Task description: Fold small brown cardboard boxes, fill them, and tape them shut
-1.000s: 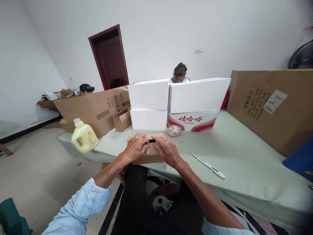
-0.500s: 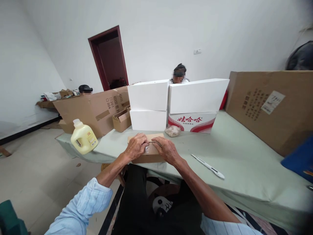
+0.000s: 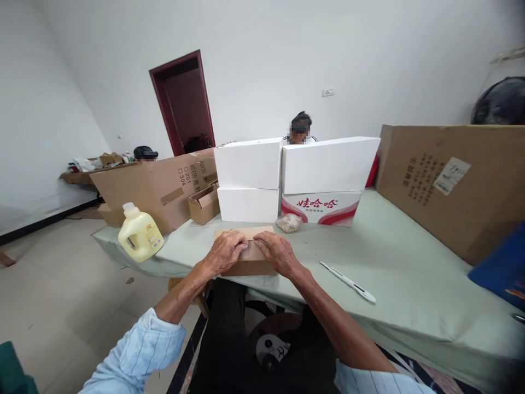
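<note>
A small brown cardboard box (image 3: 249, 267) lies at the table's front edge, right before me. My left hand (image 3: 227, 251) is on the left part of its top, fingers curled and pressed together at the middle seam. From the other side my right hand (image 3: 276, 251) pinches at the same seam, its thumb and fingertips closed on the flap edge. A narrow gap separates the two hands. To the right rests a white craft knife (image 3: 348, 282). Behind the box is a crumpled clear plastic bag (image 3: 289, 222) with something pale inside.
White boxes (image 3: 248, 164) stand stacked at the back beside a red-and-white printed carton (image 3: 322, 208). On the left are a yellow jug (image 3: 140, 234), a small open carton (image 3: 204, 205) and a big carton (image 3: 151, 186). Another large carton (image 3: 447, 180) stands right. Two people sit beyond.
The fingers have shifted slightly along the box top, and the shiny patch near the left fingertips shows less. Both hands stay at the seam. The view has tilted up a little.
</note>
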A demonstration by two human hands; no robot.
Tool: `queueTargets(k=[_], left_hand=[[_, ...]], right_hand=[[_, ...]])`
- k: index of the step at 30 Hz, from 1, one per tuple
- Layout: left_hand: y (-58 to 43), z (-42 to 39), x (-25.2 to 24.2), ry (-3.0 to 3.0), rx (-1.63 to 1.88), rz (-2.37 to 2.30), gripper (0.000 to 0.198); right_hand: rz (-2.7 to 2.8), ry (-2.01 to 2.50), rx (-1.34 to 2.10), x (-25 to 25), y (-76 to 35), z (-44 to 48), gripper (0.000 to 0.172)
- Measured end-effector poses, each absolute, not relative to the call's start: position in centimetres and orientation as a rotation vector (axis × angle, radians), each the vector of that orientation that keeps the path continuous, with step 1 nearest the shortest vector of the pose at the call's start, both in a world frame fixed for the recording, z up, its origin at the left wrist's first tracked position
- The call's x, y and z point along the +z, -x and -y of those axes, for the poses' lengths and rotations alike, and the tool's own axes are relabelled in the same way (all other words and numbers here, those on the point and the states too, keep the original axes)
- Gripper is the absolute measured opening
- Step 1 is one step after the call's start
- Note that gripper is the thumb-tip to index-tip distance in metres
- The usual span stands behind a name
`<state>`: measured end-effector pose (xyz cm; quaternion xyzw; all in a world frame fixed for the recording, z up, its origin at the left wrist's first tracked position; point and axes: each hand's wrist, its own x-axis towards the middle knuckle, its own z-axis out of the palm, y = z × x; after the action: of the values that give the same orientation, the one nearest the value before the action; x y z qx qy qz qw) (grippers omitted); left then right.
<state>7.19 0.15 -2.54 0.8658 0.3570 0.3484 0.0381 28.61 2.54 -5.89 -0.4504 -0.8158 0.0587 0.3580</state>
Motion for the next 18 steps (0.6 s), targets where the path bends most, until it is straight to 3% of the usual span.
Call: queueTargets(k=[18], left_hand=[[-6.6,2.8,-0.7,-2.378,1.353,-0.975,0.015]], right_hand=[[2.074,1.360,0.060,-4.2,-28.6,-0.7,0.025]])
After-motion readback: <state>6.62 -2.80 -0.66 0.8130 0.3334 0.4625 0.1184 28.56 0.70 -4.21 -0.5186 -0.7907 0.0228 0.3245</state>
